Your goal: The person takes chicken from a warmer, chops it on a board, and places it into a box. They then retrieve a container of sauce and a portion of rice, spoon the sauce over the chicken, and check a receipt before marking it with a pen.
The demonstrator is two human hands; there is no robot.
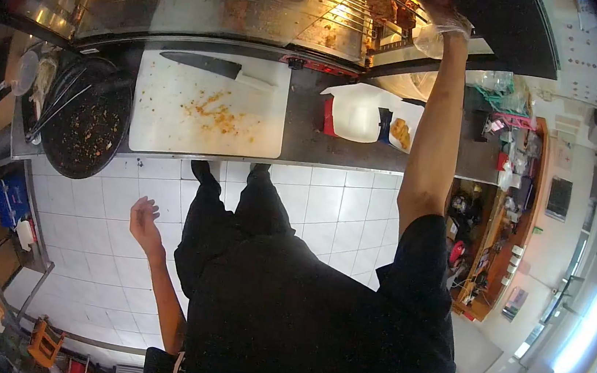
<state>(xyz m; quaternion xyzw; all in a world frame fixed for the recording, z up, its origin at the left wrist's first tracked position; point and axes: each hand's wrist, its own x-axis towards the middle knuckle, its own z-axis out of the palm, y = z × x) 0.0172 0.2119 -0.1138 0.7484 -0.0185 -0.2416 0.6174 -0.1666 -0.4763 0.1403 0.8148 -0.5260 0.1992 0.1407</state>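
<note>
My left hand [145,224] hangs over the tiled floor beside my leg, holding nothing, its fingers loosely bent and apart. My right arm stretches up past the counter to the lit food cabinet [331,32]. A clear plastic glove [455,27] shows around that wrist. In shadow at the cabinet's right side, my right hand [437,7] is too dark for its fingers to be made out. Browned pieces of food [385,8] stand close to it behind the rack wires. Below, an open takeaway box [358,114] sits on the counter, with a piece of golden food [400,132] at its right.
A white cutting board [167,112] with orange crumbs carries a large knife [209,66] along its back edge. Left of it, a dark round pan [88,126] holds crumbs and tongs [57,104]. Shelves with small goods [509,181] stand at the right.
</note>
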